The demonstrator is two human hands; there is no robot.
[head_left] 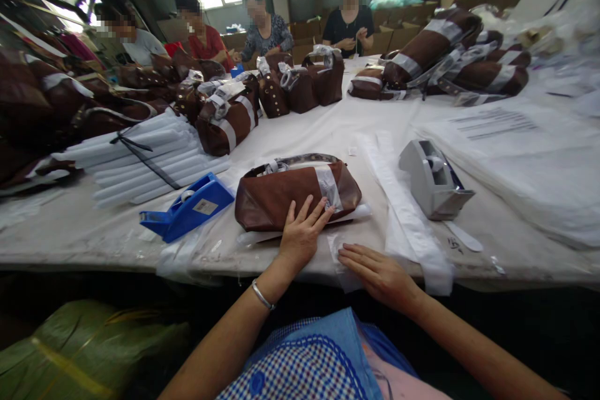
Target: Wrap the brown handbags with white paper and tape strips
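A brown handbag (pixel 281 194) lies on the white-covered table in front of me, its handle toward the far side. A strip of clear wrap (pixel 327 181) crosses its right part. My left hand (pixel 302 231) rests with spread fingers on the bag's near side, fingertips at the lower end of that strip. Close to the table's front edge, my right hand (pixel 377 269) is stretched out flat over a piece of clear plastic film (pixel 344 262), apart from the bag. White material shows under the bag's near edge.
A blue tape dispenser (pixel 197 205) stands left, a grey one (pixel 431 181) right. White strips (pixel 398 212) lie between bag and grey dispenser. Tied white rolls (pixel 140 156), more brown bags (pixel 300 84) and white sheets (pixel 525 156) surround the space. Several people sit or stand across the table.
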